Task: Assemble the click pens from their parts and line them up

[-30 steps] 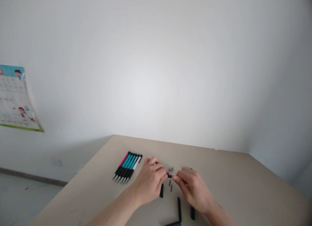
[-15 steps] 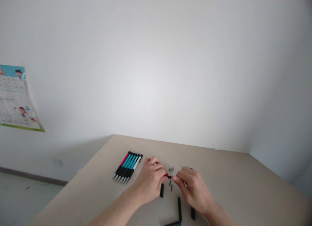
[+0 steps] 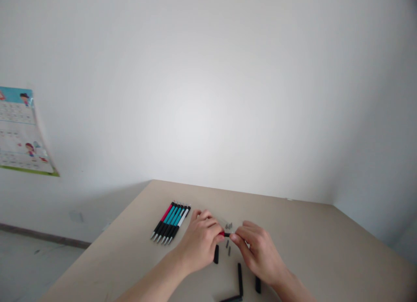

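My left hand (image 3: 203, 239) pinches a red pen barrel (image 3: 222, 233), most of it hidden by the fingers. A short black section (image 3: 227, 235) runs from its right end to the fingertips of my right hand (image 3: 256, 250), which are closed on it. Small metal springs (image 3: 229, 226) lie just beyond the fingertips, and small grey pieces (image 3: 229, 250) are on the table nearer me. A black grip (image 3: 216, 254) lies beside my left hand, partly under it. Another black piece (image 3: 258, 285) shows below my right hand.
On the left of the beige table (image 3: 130, 245), several pens (image 3: 171, 222) with red, teal and white barrels lie in a slanted row. Long black parts (image 3: 240, 278) form an angle near the front. A wall stands behind; a poster (image 3: 24, 130) hangs at left.
My right hand has shifted up very slightly, and the pen between the hands sits slightly higher. Both hands keep their hold, and the table items have not moved.
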`<action>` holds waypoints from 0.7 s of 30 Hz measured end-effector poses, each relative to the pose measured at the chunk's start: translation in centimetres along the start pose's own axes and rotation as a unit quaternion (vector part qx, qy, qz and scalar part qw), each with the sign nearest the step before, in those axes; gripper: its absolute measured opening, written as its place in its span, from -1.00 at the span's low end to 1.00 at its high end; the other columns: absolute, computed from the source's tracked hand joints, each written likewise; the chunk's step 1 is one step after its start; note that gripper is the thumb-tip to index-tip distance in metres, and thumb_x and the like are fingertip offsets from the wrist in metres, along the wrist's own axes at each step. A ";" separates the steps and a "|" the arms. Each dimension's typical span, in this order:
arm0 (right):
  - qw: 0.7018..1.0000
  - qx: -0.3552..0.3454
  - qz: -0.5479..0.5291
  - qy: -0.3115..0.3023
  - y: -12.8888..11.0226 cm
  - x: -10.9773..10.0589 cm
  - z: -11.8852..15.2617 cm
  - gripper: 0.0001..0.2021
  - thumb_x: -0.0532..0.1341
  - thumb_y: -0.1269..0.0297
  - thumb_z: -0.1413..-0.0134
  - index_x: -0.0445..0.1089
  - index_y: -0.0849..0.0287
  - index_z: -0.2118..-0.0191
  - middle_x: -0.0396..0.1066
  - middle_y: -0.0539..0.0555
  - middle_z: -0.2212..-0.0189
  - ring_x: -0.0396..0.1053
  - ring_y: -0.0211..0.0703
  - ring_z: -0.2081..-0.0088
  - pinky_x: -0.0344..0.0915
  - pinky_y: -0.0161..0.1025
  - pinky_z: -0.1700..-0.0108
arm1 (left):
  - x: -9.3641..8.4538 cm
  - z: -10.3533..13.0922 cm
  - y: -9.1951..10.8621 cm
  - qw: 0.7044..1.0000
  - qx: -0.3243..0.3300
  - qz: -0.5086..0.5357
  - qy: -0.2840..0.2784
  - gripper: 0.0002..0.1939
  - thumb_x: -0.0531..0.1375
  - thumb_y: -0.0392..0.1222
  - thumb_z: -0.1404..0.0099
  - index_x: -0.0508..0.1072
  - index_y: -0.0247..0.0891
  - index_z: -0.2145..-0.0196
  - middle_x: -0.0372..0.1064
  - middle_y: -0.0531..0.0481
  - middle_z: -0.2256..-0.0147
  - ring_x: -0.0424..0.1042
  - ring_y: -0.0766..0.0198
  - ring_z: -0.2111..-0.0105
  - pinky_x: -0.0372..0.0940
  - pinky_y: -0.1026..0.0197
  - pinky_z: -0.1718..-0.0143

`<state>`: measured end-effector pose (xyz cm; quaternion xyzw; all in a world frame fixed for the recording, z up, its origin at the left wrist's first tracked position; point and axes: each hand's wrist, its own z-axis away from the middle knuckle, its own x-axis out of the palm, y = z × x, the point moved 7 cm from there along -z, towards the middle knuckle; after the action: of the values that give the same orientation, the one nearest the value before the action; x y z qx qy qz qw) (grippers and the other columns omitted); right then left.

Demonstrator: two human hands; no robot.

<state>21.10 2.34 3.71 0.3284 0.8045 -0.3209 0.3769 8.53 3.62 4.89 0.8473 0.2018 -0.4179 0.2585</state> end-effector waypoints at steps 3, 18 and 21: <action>1.000 0.005 -0.004 -0.003 0.0 0.0 0.1 -0.59 -0.03 0.17 -0.32 0.15 0.16 0.58 0.23 0.01 0.62 0.20 -0.24 0.49 -0.06 -0.28 0.43 | -0.2 -0.2 -0.2 1.000 0.001 0.011 0.029 -0.87 0.14 -0.32 -0.31 0.40 -0.27 0.42 0.43 0.04 0.40 0.25 0.19 0.26 0.03 0.09 0.20; 1.000 0.006 -0.004 -0.024 -0.3 0.3 -0.1 -0.59 -0.05 0.19 -0.32 0.19 0.17 0.57 0.28 0.03 0.60 0.22 -0.23 0.48 -0.06 -0.26 0.42 | 0.1 -0.1 0.0 1.000 0.020 -0.001 0.006 -0.71 0.11 -0.30 -0.33 0.35 -0.29 0.57 0.42 0.07 0.53 0.29 0.25 0.34 0.00 0.11 0.22; 1.000 0.009 0.001 -0.022 -0.3 0.3 0.0 -0.58 -0.06 0.18 -0.32 0.19 0.17 0.58 0.27 0.03 0.61 0.22 -0.23 0.50 -0.06 -0.26 0.43 | 0.1 -0.2 -0.1 0.999 0.030 -0.003 0.017 -0.70 0.08 -0.31 -0.34 0.34 -0.29 0.56 0.41 0.06 0.54 0.30 0.29 0.39 0.01 0.14 0.26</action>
<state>20.70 2.29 3.58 0.3255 0.7930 -0.3346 0.3916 8.64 3.80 4.91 0.8611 0.1964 -0.4096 0.2284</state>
